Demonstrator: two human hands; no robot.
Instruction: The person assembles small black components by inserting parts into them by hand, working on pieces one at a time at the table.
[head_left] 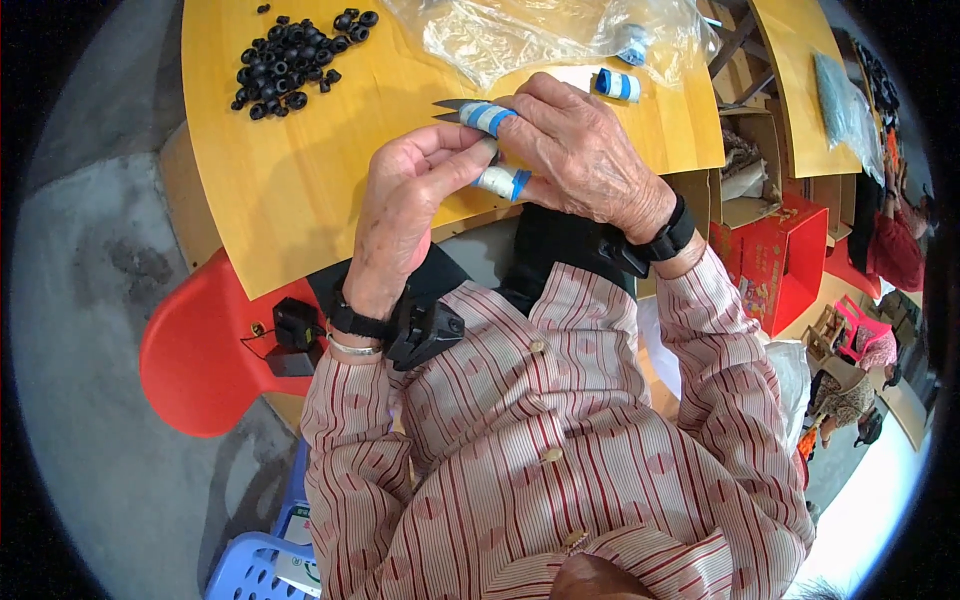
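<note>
My right hand (pixel 590 150) is closed, with blue-and-white striped wraps around its index finger and thumb. Two pointed dark blades of small scissors (pixel 452 104) stick out to the left beside the wrapped index finger; their handles are hidden. My left hand (pixel 415 185) meets it over the table's near edge, its thumb and fingers pinched together. A small dark piece (pixel 496 158) shows at the left thumb tip, mostly covered by the fingers. Beyond the left hand, a pile of small black rubber-like caps (pixel 285 65) lies on the yellow table (pixel 370 95).
A crumpled clear plastic bag (pixel 530 40) lies at the table's far side, near a loose striped roll (pixel 617 86). A red chair (pixel 195 345) stands at left, a blue basket (pixel 245 565) below it. Right are a red box (pixel 770 265) and a cardboard box (pixel 750 165).
</note>
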